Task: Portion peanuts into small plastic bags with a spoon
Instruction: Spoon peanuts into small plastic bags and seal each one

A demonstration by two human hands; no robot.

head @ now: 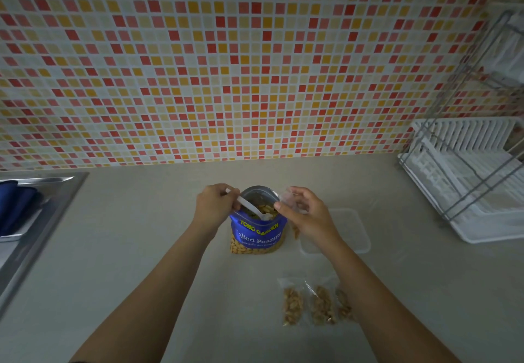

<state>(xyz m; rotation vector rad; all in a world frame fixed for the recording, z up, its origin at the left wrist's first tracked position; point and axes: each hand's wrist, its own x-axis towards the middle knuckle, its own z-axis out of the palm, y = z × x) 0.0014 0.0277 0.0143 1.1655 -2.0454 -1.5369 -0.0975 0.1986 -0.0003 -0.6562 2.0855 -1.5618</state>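
A blue bag of salted peanuts stands open on the counter in the middle. My left hand grips a white plastic spoon whose bowl dips into the bag's mouth among the peanuts. My right hand pinches a small clear plastic bag just right of the peanut bag's opening; some peanuts show in its lower end, below my hand. Three small filled bags lie in a row on the counter nearer to me, the rightmost partly hidden by my right forearm.
A clear plastic container sits right of the peanut bag. A white dish rack fills the right side. A steel sink with a blue cloth lies at the left. A mosaic tiled wall rises behind the counter.
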